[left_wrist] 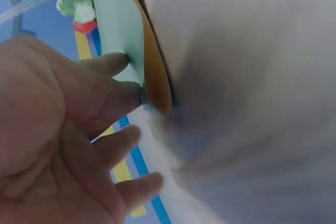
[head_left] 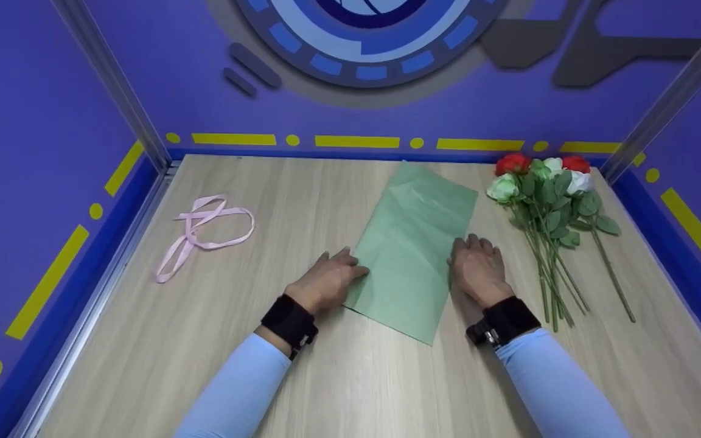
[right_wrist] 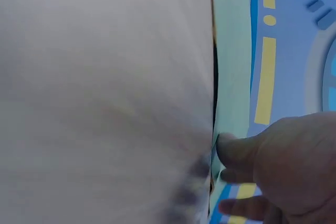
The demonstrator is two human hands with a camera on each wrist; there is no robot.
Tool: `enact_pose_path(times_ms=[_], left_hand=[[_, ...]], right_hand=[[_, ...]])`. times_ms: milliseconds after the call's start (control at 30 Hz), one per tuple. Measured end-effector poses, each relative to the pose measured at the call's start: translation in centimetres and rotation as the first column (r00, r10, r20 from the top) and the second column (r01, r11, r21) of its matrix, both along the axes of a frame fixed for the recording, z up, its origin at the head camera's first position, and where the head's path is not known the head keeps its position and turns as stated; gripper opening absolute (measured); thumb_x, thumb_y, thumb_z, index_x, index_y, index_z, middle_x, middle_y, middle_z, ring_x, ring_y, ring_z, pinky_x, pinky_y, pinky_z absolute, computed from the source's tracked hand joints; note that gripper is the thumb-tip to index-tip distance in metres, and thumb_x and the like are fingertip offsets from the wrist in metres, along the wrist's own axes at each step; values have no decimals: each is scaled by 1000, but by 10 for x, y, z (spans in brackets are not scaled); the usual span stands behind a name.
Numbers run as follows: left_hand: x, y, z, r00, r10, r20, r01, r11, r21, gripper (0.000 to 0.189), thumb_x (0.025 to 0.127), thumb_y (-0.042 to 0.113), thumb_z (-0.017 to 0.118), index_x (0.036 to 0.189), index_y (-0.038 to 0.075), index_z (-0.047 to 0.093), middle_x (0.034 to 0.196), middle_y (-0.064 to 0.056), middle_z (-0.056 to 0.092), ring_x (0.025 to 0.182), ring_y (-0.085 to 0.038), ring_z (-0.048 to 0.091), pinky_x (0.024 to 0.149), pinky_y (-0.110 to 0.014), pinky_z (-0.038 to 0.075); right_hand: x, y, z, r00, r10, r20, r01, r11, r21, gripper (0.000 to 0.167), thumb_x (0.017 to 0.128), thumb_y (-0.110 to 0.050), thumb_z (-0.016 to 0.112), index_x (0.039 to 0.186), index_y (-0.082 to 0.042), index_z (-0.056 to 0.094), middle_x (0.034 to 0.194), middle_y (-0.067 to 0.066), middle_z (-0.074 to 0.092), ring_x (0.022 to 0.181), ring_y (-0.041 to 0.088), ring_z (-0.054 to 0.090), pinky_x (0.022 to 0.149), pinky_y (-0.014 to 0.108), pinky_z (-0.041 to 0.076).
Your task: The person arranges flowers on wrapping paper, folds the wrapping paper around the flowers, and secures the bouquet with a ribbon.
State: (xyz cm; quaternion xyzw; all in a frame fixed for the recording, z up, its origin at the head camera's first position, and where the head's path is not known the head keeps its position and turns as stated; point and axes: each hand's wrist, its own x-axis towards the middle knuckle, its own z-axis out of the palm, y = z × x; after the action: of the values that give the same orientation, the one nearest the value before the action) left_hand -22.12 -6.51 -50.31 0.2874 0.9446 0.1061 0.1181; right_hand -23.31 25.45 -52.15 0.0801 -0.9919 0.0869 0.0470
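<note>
A sheet of green wrapping paper [head_left: 414, 243] lies slantwise on the table, with creases across it. Its near left edge rises a little in the left wrist view, showing a brown underside [left_wrist: 156, 77]. My left hand [head_left: 327, 280] touches that edge with thumb and forefinger, the other fingers spread over the tabletop. At the opposite long edge, my right hand [head_left: 478, 267] rests with its fingertips against the paper. The right wrist view shows the right thumb [right_wrist: 233, 148] right at the green edge; the other fingers are partly hidden behind it.
Artificial roses [head_left: 548, 176] in red, white and pale green lie at the right, stems toward me. One stem [head_left: 615, 274] lies apart from the bunch. A looped pink ribbon [head_left: 204, 234] is on the left. Blue walls [head_left: 350, 115] enclose the wooden table [head_left: 289, 201].
</note>
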Motion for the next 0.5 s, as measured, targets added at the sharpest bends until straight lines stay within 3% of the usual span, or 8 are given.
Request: enact_pose_path(times_ms=[133,233,367,500], left_hand=[[4,6,-2,997,-39,-60,40,999,7,46,103,4,62,148,15,63,133,-13,62,129,-29,58,114,-43,47],[5,10,-4,994,-42,-97,40,999,-21,48,101,21,73,148,16,63,127,-12,62,111,-26,62,101,-38,52],[7,18,-7,990,-34,-135,26,998,-55,62,93,45,80,144,17,63,130,-13,60,117,-29,60,103,-47,51],[11,27,-9,991,-23,-134,14,998,-63,73,89,60,79,145,17,61,149,-16,53,141,-36,48,115,-61,41]], right_hand=[[6,-3,3,992,-105,72,107,994,-21,44,104,-32,66,112,11,61,106,33,57,98,54,57,78,65,51],[11,-6,6,977,-147,158,158,985,-63,59,102,-44,67,116,14,61,103,34,59,95,53,61,77,63,54],[15,-11,11,957,-159,244,185,979,-86,70,99,-53,68,118,14,60,101,33,65,92,49,67,78,58,56],[17,-9,14,944,-152,292,192,975,-112,75,94,-49,77,127,15,55,104,34,68,92,46,69,79,56,56]])
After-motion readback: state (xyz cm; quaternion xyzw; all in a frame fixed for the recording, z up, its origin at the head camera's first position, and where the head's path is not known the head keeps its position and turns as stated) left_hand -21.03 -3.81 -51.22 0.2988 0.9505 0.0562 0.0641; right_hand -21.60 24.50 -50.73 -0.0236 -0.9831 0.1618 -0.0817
